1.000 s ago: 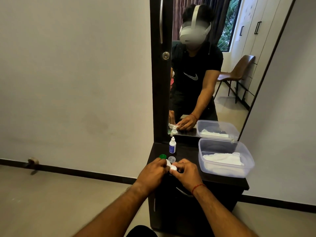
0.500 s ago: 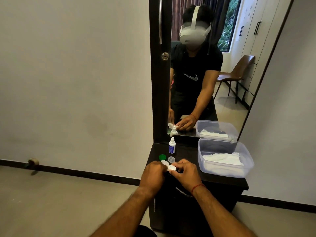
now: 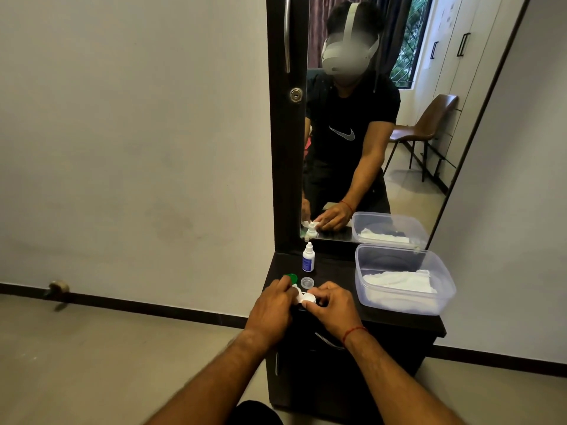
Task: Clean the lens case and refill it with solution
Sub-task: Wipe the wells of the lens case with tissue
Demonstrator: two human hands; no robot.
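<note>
A white lens case (image 3: 306,298) sits at the front of the dark dresser top (image 3: 334,271), held between both hands. My left hand (image 3: 271,305) grips its left end with curled fingers. My right hand (image 3: 333,303) pinches its right end. A green cap (image 3: 291,277) lies just behind my left hand. A clear cap (image 3: 307,282) lies beside it. A small white solution bottle (image 3: 308,258) with a blue label stands upright behind the caps. The case's wells are partly hidden by my fingers.
A clear plastic tub (image 3: 402,279) holding a folded white cloth (image 3: 399,282) stands at the right of the dresser top. A mirror (image 3: 368,133) rises behind, with a dark door panel (image 3: 283,133) to its left. The floor lies left of the dresser.
Both hands stay on the lens case. My left hand has shifted slightly, and the case shows a little more between the hands.
</note>
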